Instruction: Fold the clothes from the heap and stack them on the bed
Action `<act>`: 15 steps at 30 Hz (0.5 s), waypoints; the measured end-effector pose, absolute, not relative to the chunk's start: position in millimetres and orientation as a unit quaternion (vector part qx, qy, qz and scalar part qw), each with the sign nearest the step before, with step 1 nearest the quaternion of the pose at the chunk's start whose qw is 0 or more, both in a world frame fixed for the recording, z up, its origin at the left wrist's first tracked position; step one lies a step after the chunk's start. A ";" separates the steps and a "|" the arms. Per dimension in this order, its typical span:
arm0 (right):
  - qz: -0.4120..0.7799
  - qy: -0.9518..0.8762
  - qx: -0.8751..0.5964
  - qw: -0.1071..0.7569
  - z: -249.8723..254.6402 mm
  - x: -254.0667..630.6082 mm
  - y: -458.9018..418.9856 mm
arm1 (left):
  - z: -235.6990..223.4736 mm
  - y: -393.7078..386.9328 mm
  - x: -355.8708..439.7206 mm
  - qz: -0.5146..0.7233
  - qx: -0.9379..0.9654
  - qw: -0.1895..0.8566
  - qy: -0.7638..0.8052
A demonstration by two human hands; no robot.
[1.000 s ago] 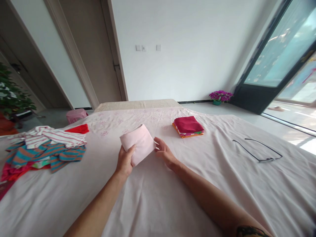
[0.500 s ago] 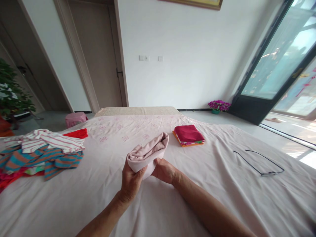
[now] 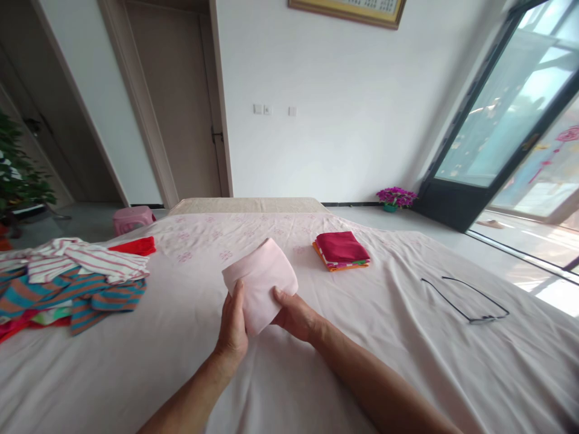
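A folded pale pink garment (image 3: 262, 280) is held up above the bed, its smooth flat face turned toward me. My left hand (image 3: 234, 319) grips its left edge, thumb on the front and fingers behind. On the lower right side, my right hand (image 3: 294, 313) pinches it the same way, fingers mostly hidden behind the cloth. What kind of garment it is, I cannot tell. Beyond it to the right sits a neat stack of folded clothes (image 3: 342, 248), dark red on top with orange at the bottom.
Loose clothes (image 3: 75, 280), striped and red, lie heaped at the left of the pink bedsheet (image 3: 181, 374). Black-framed glasses (image 3: 470, 316) rest on the right side. Past the bed are a pink stool (image 3: 133, 218) and a pot of purple flowers (image 3: 395, 198).
The pink garment has been tipped so that its smooth face shows instead of its open folded top edge. Both hands still hold it. The camera view has shifted slightly.
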State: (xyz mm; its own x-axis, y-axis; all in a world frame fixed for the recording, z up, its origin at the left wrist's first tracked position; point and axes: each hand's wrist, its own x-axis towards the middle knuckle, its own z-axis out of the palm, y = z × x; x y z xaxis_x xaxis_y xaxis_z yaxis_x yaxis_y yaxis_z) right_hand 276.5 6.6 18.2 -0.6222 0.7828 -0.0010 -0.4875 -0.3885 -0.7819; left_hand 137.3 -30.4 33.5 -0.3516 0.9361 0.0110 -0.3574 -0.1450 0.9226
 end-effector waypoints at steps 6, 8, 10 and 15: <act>0.753 -0.340 -0.271 0.494 11.4 276.7 16.4 | 23.1 -17.9 134.1 0.615 0.317 0.593 0.411; 0.732 -0.331 -0.278 0.526 14.2 283.0 23.8 | 17.9 -15.3 131.1 0.588 0.339 0.621 0.391; 0.709 -0.320 -0.283 0.562 23.0 293.7 34.1 | 12.4 -13.7 126.4 0.564 0.355 0.633 0.393; 0.614 -0.298 -0.310 0.662 66.8 340.7 75.0 | 3.0 -11.7 114.0 0.529 0.357 0.648 0.416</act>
State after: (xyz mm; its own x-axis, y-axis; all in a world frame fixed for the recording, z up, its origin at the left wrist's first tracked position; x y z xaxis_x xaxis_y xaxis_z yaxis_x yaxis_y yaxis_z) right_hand 340.7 75.0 66.8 0.0686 0.9975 0.0139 -0.6290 0.0541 -0.7755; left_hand 114.0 -11.7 3.0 0.0945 0.9822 -0.1623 -0.3877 0.1865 0.9027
